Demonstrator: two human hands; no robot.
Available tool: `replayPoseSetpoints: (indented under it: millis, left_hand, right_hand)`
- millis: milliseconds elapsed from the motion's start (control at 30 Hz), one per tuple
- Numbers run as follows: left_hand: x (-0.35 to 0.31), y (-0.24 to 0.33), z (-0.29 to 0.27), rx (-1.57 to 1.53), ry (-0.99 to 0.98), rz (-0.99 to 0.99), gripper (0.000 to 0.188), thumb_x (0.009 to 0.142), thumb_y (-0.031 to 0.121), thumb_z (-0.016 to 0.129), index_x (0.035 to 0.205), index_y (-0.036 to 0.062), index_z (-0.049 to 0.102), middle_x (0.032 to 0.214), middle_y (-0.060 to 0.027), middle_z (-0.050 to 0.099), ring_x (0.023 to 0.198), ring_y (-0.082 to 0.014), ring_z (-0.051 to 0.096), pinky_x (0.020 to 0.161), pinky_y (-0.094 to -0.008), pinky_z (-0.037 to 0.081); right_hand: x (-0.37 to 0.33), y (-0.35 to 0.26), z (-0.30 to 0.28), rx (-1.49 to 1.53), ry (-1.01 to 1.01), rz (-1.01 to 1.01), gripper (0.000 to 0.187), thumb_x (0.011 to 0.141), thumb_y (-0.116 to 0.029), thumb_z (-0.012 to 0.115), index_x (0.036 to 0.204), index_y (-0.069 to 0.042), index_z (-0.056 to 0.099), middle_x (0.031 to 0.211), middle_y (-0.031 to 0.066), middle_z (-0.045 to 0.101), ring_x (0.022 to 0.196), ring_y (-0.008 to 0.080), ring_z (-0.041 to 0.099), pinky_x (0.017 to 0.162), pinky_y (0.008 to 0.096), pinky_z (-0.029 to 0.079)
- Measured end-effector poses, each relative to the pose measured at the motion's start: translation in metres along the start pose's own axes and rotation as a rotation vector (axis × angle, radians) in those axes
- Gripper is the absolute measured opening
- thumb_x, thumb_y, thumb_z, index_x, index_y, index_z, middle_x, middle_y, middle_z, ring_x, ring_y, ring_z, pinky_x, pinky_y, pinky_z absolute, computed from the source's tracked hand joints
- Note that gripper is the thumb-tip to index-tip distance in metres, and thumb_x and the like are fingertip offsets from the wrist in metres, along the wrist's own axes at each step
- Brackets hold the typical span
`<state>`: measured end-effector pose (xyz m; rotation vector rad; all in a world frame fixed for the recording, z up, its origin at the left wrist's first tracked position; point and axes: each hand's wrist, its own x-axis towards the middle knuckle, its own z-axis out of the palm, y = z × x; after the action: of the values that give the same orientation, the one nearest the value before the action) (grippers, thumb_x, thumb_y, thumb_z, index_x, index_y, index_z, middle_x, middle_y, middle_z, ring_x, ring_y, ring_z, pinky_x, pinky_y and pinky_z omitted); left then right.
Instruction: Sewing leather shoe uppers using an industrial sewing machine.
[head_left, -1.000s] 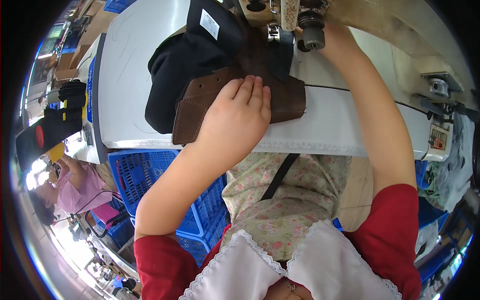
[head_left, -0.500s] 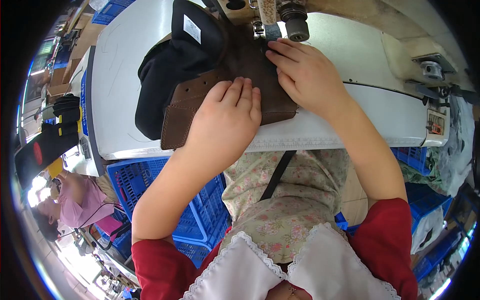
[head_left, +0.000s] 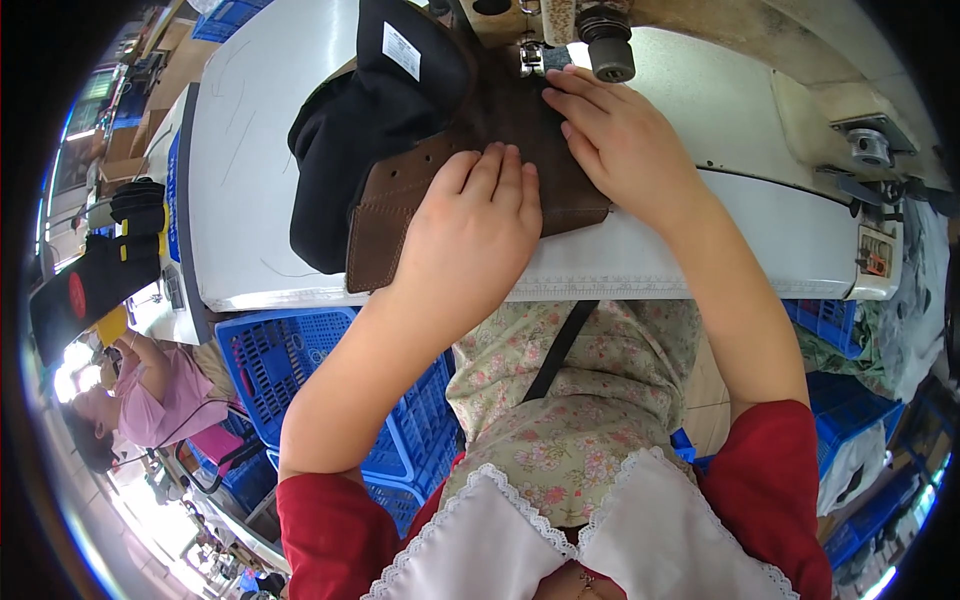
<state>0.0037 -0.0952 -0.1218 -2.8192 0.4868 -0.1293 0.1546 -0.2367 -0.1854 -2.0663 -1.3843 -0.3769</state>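
Just left of our left hand [head_left: 470,235] we see bunched black fabric [head_left: 335,190]. That hand stays flat, fingers stretched together, pressing rather than gripping. The brown leather piece [head_left: 550,168] lies under it and reaches across to our right hand, with the metal presser foot [head_left: 531,62] just beyond our fingertips. Our right hand [head_left: 635,145] has come back from behind the machine head, fingers extended, onto the leather, so both hands now seem to steady it.
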Motion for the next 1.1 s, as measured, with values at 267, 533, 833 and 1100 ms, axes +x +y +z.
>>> replayPoseSetpoints:
  millis: [267,533,833,1100]
  left_hand:
    - [0.001,-0.003,0.002,-0.031,0.090,0.019,0.040,0.073,0.011,0.060,0.107,-0.0085,0.065,0.111,-0.0231,0.067,0.111,-0.0314,0.062,0.097,-0.0386,0.045]
    - [-0.003,-0.003,0.002,-0.021,0.001,0.010,0.048,0.075,0.011,0.056,0.119,-0.0078,0.060,0.125,-0.0207,0.062,0.120,-0.0296,0.056,0.104,-0.0394,0.040]
    - [-0.002,-0.003,0.001,-0.008,-0.018,0.039,0.049,0.074,0.011,0.056,0.118,-0.0085,0.059,0.123,-0.0223,0.062,0.120,-0.0310,0.056,0.105,-0.0404,0.040]
    - [-0.002,0.002,0.002,0.008,-0.011,0.018,0.048,0.075,0.014,0.055,0.118,-0.0087,0.060,0.123,-0.0222,0.062,0.119,-0.0313,0.056,0.104,-0.0402,0.040]
  right_hand:
    - [0.000,0.002,0.002,0.024,-0.014,-0.005,0.028,0.085,-0.008,0.062,0.112,-0.001,0.067,0.119,0.0124,0.064,0.119,0.0289,0.057,0.104,0.0389,0.045]
    - [0.002,-0.005,-0.004,0.016,-0.021,0.044,0.026,0.083,-0.007,0.063,0.108,-0.002,0.068,0.111,0.0106,0.064,0.109,0.0281,0.059,0.094,0.0397,0.048]
    - [0.003,-0.007,-0.008,0.025,-0.012,0.063,0.025,0.082,-0.007,0.063,0.107,-0.002,0.068,0.106,0.0106,0.065,0.105,0.0280,0.060,0.092,0.0393,0.048]
    - [0.004,-0.008,-0.012,0.022,-0.017,0.077,0.024,0.082,-0.010,0.065,0.105,-0.003,0.069,0.105,0.0108,0.066,0.104,0.0288,0.060,0.091,0.0404,0.048]
